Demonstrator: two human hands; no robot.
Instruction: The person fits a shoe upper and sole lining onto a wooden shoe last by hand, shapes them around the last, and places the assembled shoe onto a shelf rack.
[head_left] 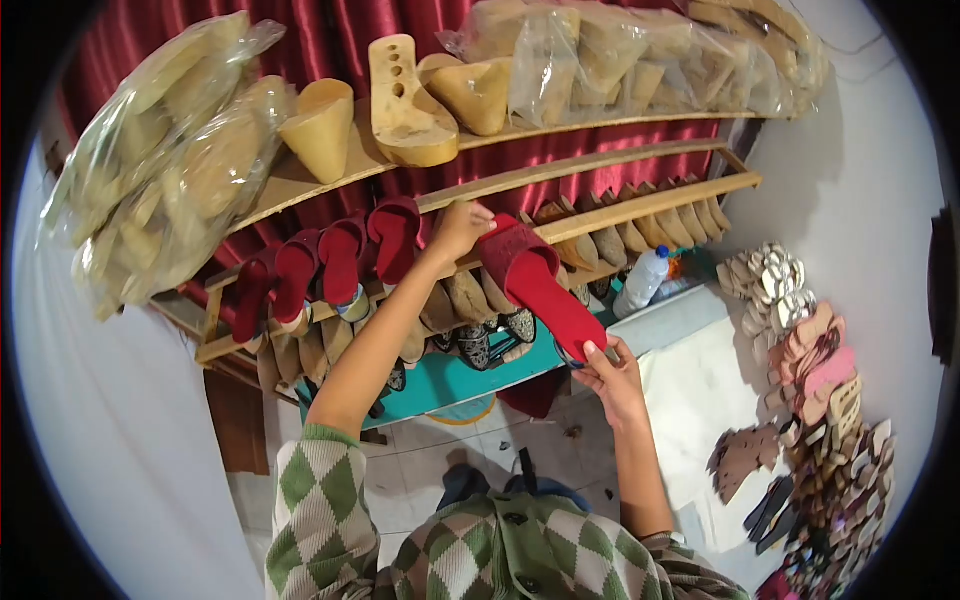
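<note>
A red slide sandal [548, 290] lies stretched between my two hands, above the lower wooden rack. My left hand [463, 232] pinches its toe end beside the wide strap. At the heel end, my right hand [612, 383] grips the sole with the thumb on top and the fingers underneath. Left of my left hand, several similar red sandals [343, 255] stand in a row on the rack [640, 212]. Wooden shoe lasts [467, 297] hang along the rack below and behind the held sandal.
Above, a shelf [300, 190] carries bare lasts [405, 110] and plastic-wrapped ones [190, 150]. A water bottle [640, 280] stands right of the rack. Patterned shoes [473, 347] sit by a teal surface [430, 395]. At right are a white cloth [690, 400] and piled shoe parts [840, 450].
</note>
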